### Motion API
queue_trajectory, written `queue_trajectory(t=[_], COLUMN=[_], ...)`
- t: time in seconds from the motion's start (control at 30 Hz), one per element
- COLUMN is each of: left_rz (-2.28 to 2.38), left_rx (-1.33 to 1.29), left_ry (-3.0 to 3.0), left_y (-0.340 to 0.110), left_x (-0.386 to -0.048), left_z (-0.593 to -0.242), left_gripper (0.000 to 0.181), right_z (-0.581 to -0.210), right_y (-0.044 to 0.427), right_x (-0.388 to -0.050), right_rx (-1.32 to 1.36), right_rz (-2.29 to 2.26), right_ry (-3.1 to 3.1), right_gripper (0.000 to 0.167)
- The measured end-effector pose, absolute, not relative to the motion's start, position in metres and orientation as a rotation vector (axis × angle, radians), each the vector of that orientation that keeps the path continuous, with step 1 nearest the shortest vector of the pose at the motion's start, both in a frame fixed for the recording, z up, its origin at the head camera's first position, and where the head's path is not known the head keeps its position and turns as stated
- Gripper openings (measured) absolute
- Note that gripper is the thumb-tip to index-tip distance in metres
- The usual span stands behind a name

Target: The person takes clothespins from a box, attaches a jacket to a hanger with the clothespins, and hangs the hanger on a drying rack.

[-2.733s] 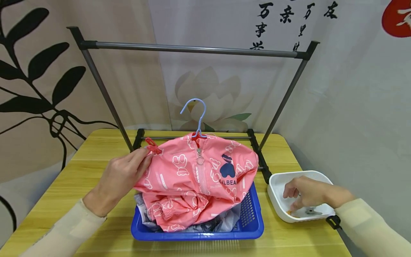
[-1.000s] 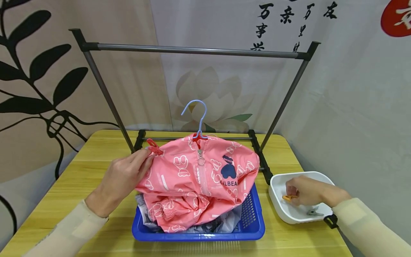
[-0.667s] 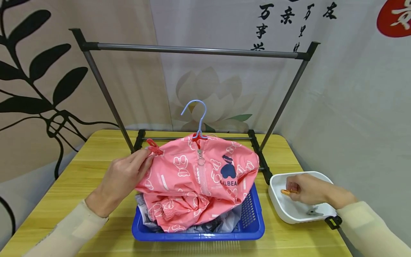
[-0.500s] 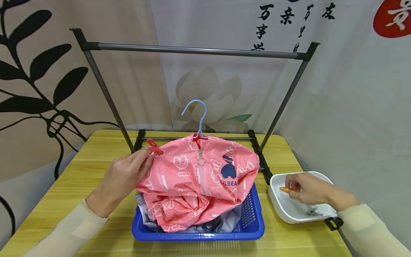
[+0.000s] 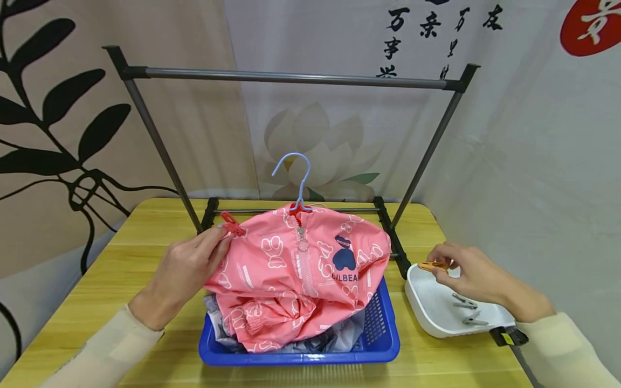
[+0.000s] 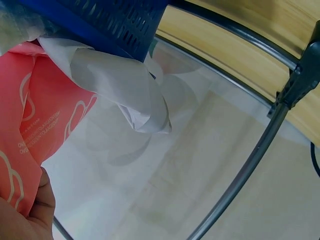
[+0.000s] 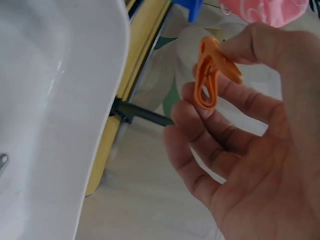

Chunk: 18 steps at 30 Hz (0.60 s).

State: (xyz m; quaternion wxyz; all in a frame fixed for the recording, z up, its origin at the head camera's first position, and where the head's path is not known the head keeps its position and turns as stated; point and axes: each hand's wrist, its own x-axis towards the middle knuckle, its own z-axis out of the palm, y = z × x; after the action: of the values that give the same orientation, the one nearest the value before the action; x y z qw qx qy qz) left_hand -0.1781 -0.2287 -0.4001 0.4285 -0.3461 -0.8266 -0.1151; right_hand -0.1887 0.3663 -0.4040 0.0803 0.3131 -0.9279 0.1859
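A pink printed child's jacket (image 5: 276, 264) with a front zipper hangs on a blue hanger (image 5: 303, 178) above the basket. My left hand (image 5: 186, 269) pinches the jacket's shoulder at the left, just below a red clothespin (image 5: 232, 223) clipped there. In the left wrist view, thumb and fingers grip the pink cloth (image 6: 45, 110). My right hand (image 5: 477, 272) pinches an orange clothespin (image 5: 433, 266) over the white tub (image 5: 427, 312). The right wrist view shows this orange clothespin (image 7: 207, 75) between thumb and fingers. Grey clothespins (image 5: 473, 318) lie in the tub.
A blue basket (image 5: 298, 358) with grey clothes (image 5: 220, 323) stands under the jacket on the wooden table (image 5: 160, 345). Behind it rises a grey metal rack (image 5: 291, 76) with a top bar. A printed curtain (image 5: 194, 134) hangs at the back.
My right hand, first reaching into the white tub, has picked up the orange clothespin and lifted it toward the tub's far rim. My left hand and the jacket stay nearly still.
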Motion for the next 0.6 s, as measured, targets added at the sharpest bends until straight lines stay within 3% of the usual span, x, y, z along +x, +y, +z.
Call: queue_trajectory(t=[0.6], left_rz=[-0.305], left_rx=[-0.892], left_ry=[-2.065], left_y=[-0.230], left_x=[-0.180], left_z=[-0.396], left_gripper=[0.050], right_z=[-0.379], right_y=[0.321], right_x=[-0.177], right_rx=[0.860], right_rz=[0.773], right_ry=[-2.508], right_gripper=[0.039])
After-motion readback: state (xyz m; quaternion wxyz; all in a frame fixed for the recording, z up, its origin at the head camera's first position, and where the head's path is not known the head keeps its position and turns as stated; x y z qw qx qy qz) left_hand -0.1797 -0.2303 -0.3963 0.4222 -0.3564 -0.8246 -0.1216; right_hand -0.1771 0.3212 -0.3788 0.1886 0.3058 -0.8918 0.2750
